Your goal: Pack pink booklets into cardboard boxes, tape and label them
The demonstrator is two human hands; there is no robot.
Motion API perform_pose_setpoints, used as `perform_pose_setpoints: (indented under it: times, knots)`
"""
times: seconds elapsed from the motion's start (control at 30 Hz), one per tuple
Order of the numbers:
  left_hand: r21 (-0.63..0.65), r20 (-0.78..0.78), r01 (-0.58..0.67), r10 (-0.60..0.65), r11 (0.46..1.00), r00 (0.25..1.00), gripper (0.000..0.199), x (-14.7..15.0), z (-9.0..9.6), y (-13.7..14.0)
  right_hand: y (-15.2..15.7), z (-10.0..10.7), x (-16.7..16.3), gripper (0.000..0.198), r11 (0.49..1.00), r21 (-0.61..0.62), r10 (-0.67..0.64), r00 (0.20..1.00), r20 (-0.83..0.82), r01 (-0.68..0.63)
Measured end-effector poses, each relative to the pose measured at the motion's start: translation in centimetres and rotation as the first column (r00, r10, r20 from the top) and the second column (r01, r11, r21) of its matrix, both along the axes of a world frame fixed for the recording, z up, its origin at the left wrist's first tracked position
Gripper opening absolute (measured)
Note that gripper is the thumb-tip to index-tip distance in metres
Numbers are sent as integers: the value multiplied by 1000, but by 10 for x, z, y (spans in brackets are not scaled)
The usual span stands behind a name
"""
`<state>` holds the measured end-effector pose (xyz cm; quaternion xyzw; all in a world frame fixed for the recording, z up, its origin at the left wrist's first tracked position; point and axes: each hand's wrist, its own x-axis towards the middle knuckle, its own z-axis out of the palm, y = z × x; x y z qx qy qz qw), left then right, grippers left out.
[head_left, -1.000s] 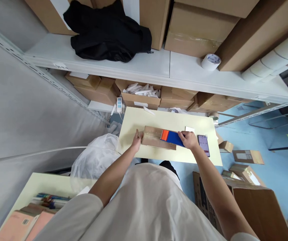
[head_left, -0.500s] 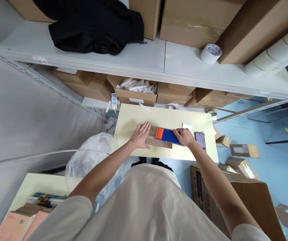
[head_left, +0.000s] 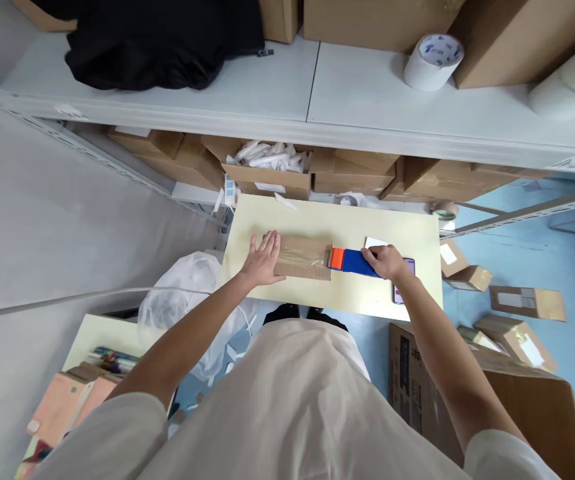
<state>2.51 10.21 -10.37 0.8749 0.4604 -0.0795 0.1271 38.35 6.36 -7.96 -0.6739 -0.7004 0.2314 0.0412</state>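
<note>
A flat cardboard box (head_left: 303,259) lies on the pale yellow table (head_left: 247,220), with a shiny strip of clear tape along its top. My left hand (head_left: 263,260), fingers spread, presses flat on the box's left end. My right hand (head_left: 385,261) is closed around the blue body of a tape dispenser (head_left: 360,262). Its orange end meets the box's right edge. Partly covered by my right wrist is a phone (head_left: 398,295), and a white card (head_left: 375,243) lies just behind the dispenser.
Behind the table, a shelf holds cardboard boxes, one with white packets (head_left: 272,157). Above are a tape roll (head_left: 432,61) and a black garment (head_left: 167,47). A large open carton (head_left: 527,407) stands at right; a white plastic bag (head_left: 180,287) is at left.
My right hand has drawn the tape dispenser to the right, from over the box to its right edge. More of the box top shows. The camera view has shifted.
</note>
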Motion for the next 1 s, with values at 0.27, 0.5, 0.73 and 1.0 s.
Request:
perform_pose_setpoints:
  times: [0.27, 0.5, 0.73, 1.0]
  knots:
    - [-98, 284, 150, -117, 984, 952, 117, 76, 0, -4, 30, -17, -22, 55, 999, 18, 48, 985, -165, -45]
    - [-124, 176, 119, -96, 985, 980, 111, 85, -8, -5, 13, -34, 5, 60, 989, -137, 8, 953, -304, -52]
    - [-149, 90, 194, -182, 970, 979, 77, 89, 4, -4, 6, -5, 22, 60, 963, -267, 10, 986, 163, 34]
    - [-123, 9, 132, -132, 984, 991, 68, 104, 8, -10, 21, 3, -84, 39, 945, -320, 50, 933, 357, 72]
